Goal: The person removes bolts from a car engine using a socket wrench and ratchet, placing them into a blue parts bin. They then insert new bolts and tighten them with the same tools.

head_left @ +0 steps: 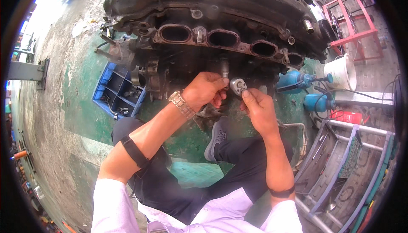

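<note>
A dark, greasy engine fills the far side, with a row of oval ports along its near face. Below the ports, a metal socket points up into the shadowed underside of the engine. My left hand pinches its lower end between thumb and fingers; what the socket's upper end sits on is too dark to tell. Just to the right, my right hand is closed round the handle of a ratchet wrench. The round ratchet head lies close beside the socket; whether they touch, I cannot tell.
A blue divided bin with small parts stands on the floor at left. At right are blue spray bottles, a white bucket, a red metal frame and a metal-framed rack. My shoe rests beneath the engine.
</note>
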Tool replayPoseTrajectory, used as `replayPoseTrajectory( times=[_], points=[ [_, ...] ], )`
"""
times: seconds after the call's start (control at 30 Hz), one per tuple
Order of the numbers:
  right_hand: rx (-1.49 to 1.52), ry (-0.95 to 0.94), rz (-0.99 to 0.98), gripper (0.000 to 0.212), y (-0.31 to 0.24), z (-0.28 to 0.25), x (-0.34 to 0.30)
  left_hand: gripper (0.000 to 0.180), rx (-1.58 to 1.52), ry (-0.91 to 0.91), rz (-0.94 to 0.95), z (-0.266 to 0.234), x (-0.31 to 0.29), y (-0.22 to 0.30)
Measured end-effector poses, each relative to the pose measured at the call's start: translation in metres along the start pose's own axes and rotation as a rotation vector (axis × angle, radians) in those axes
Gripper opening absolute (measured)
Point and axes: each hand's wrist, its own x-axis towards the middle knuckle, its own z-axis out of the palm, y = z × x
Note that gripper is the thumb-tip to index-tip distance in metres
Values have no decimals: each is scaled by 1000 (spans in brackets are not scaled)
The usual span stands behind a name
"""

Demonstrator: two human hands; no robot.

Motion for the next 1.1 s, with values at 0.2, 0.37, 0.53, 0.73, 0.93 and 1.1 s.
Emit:
replayPoseTrajectory(
  times=[0.2, 0.37, 0.53, 0.73, 0.93, 1.1],
  points=[
    [-44, 22, -33, 36, 0, -2, -1, 33, 39, 43, -15, 3, -3, 3],
    [-24, 37, -53, 38, 2, -3, 0, 41, -66, -13, -65, -4, -2, 6],
    [-36, 50, -58, 34, -2, -1, -2, 41, -107, 20, -31, -3, -1, 0],
    [-280, 81, -419, 23, -4, 5, -9, 37, -120, -49, 20, -9, 4, -8],
    [-432, 81, -489, 28, 0, 4, -7, 35, -84, -43, 44, -13, 8, -13],
    [-500, 82, -505, 30, -2, 3, -6, 35, -109, -31, 23, -14, 10, -15]
  ],
)
